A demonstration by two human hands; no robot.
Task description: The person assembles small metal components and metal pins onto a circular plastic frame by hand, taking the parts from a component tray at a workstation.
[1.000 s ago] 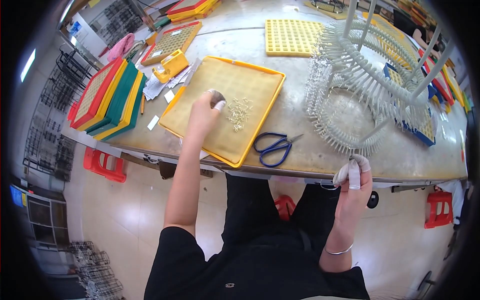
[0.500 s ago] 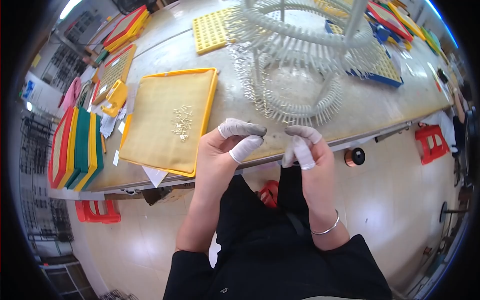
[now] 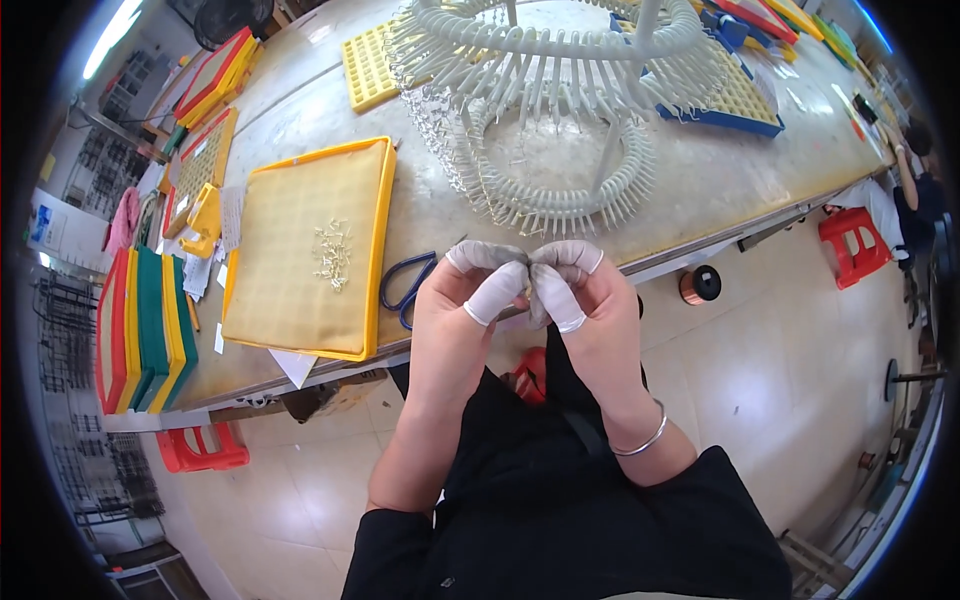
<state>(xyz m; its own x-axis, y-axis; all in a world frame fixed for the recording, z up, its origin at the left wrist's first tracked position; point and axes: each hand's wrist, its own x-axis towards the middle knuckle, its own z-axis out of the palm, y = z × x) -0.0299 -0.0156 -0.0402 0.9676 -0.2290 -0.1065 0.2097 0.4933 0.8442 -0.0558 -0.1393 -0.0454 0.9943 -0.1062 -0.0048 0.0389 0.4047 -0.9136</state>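
Hands meet in front of the person's tummy, just at the edge of the table (image 3: pixel 300 110). The left hand (image 3: pixel 455 310) and the right hand (image 3: pixel 590 300) touch at the fingertips. White finger covers (image 3: pixel 493 293) sit on the thumbs and first fingers. The fingers are pinched narrow and close together. Something tiny may be between them, but it is too small to see.

Just beside the left hand, blue scissors (image 3: pixel 408 285) lie on the table. Next to them is a yellow tray (image 3: pixel 300 250) with a little pile of small silver parts (image 3: pixel 333 255) in the middle.

Past the hands stands a white round rack (image 3: pixel 540 110) with many pegs sticking out in rings. Farther back lies a yellow grid tray (image 3: pixel 368 70) and a blue-edged tray (image 3: pixel 740 95).

On the left side of the table, flat trays in red, green and yellow stand in a stack (image 3: pixel 140 325). A silver bracelet (image 3: pixel 645 440) is on the right wrist. A red stool (image 3: pixel 855 245) and a copper wire spool (image 3: pixel 700 285) stand on the floor to the right.
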